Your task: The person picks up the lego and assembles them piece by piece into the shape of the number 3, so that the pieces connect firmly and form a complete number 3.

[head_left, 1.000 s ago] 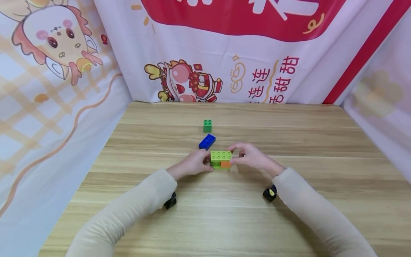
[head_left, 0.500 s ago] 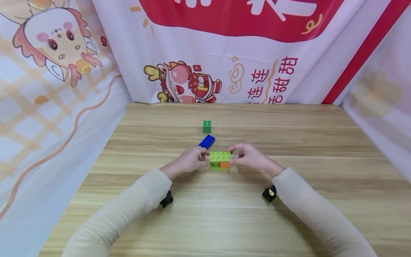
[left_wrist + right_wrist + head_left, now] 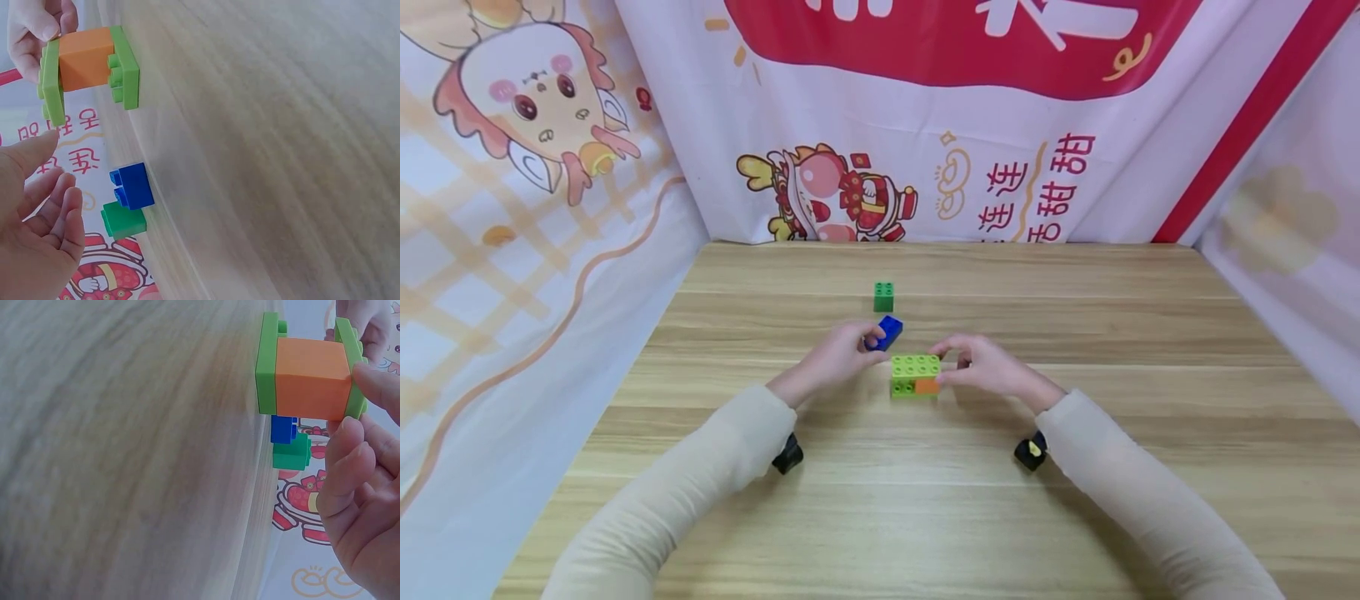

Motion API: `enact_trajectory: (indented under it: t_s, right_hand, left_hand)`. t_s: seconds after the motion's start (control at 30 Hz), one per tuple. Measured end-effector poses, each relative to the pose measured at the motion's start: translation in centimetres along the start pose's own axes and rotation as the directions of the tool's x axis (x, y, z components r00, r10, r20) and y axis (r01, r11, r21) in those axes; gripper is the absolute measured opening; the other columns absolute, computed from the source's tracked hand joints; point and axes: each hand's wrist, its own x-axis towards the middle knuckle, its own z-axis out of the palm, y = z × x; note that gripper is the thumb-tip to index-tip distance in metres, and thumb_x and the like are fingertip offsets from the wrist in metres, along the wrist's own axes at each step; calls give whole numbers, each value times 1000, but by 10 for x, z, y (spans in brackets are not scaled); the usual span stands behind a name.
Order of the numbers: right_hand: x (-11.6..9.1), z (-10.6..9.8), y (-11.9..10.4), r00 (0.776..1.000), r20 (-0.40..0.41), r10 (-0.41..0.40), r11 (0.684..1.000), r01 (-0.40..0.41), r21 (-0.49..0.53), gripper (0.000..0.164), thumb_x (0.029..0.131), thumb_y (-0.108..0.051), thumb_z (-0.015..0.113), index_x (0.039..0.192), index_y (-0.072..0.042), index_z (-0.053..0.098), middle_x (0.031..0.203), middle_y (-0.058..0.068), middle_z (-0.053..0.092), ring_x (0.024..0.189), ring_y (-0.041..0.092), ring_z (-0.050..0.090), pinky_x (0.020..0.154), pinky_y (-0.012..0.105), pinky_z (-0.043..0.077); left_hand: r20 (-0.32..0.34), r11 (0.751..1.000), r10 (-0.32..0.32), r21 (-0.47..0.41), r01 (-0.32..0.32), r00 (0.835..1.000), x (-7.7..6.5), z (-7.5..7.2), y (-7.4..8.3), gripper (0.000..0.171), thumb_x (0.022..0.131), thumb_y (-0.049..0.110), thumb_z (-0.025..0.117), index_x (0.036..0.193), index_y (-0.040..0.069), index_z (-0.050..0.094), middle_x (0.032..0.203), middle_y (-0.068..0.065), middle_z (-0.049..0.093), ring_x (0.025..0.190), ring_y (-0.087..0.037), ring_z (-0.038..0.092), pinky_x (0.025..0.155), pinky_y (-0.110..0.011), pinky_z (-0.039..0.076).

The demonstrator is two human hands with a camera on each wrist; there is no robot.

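A small stack of toy building bricks stands on the table. Its lime-green top plate and lime-green bottom plate sandwich an orange brick at the right end, leaving a gap at the left. My right hand pinches the top plate's right end between thumb and fingers. With fingers loosely bent and nothing held, my left hand is beside a blue brick, partly covering it in the head view. The left wrist view shows space between those fingers and the blue brick.
Behind the blue brick stands a green brick on the wooden table. A printed cloth hangs along the table's back edge, with more cloth at both sides. Black wrist devices sit under the sleeves.
My left hand has let go of the stack's left end and moved away to the left and forward, up to the blue brick. My right hand stays on the stack.
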Motion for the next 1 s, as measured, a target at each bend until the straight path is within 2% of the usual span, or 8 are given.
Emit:
enact_trajectory:
  t_s: [0.23, 0.37, 0.53, 0.7, 1.0]
  right_hand:
    - [0, -1, 0, 1000, 5, 4, 1000, -4, -13, 38, 81, -18, 71, 116, -5, 60, 107, 7, 59, 65, 16, 52, 56, 28, 41]
    - [-1, -1, -1, 1000, 7, 8, 1000, -8, -23, 38, 82, -19, 71, 116, -7, 60, 107, 5, 59, 66, 16, 53, 57, 29, 43]
    - [-1, -1, 0, 1000, 7, 20, 999, -20, -27, 37, 83, -19, 70, 117, -8, 60, 107, 4, 58, 68, 17, 54, 58, 30, 44]
    - [-1, -1, -1, 1000, 7, 15, 999, -15, -40, 37, 83, -18, 70, 116, -7, 60, 107, 4, 58, 66, 16, 52, 56, 29, 42]
    - [-2, -2, -5, 1000, 0, 6, 998, -6, -63, 37, 82, -20, 71, 116, -7, 61, 106, 5, 59, 60, 13, 50, 52, 27, 40]
  left_hand:
    - [-42, 1000, 13, 4, -13, 999, 4, -3, 0, 32, 87, 18, 66, 114, 3, 60, 105, -9, 60, 88, -18, 53, 74, -29, 46]
    - [-58, 999, 27, -21, -29, 998, 7, -3, -1, 33, 88, 19, 64, 115, 2, 60, 107, -12, 59, 91, -22, 54, 72, -30, 47]
    - [-85, 998, 41, -47, -45, 996, 10, -7, -1, 33, 88, 18, 65, 114, -1, 59, 109, -16, 58, 97, -28, 53, 79, -34, 45]
    - [-114, 999, 34, -27, -37, 993, 12, -10, -3, 32, 87, 19, 65, 113, 1, 59, 109, -14, 57, 98, -26, 53, 82, -34, 45]
    - [-149, 999, 6, -43, -13, 989, 15, -15, -7, 38, 87, 19, 65, 120, 4, 54, 115, -13, 53, 102, -29, 51, 84, -35, 44]
